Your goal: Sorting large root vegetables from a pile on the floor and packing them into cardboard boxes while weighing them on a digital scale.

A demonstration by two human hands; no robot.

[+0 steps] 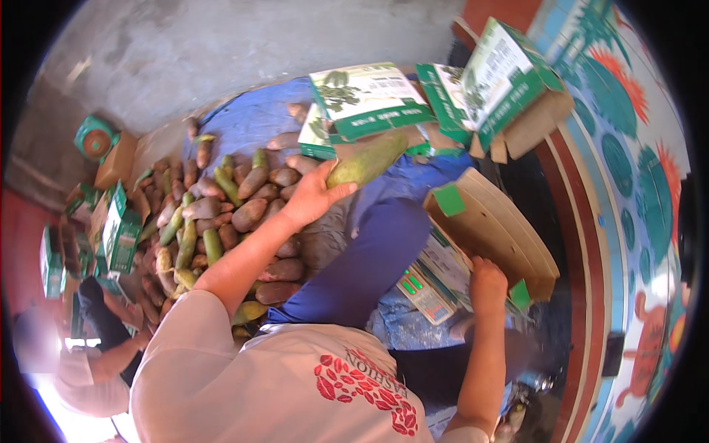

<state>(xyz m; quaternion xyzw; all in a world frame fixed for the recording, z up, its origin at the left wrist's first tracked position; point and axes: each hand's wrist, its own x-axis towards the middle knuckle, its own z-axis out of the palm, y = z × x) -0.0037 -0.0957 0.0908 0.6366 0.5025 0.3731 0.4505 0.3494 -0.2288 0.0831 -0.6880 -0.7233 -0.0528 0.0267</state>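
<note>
My left hand grips one end of a thick, long green vegetable, which looks like a large radish or gourd. It is held up above my bent knee, tilted with its far end toward the stacked cartons. My right hand is closed at the near rim of an open cardboard box, its fingers curled over the edge. The box tilts, and its brown inside shows no contents. Between that box and my leg stands a scale with a lit green display. Part of the scale is hidden by the box.
A large heap of brown and green long vegetables lies to the left on a blue tarp. Green-and-white cartons stand at the back, one propped up. Another person is at the far left beside more cartons.
</note>
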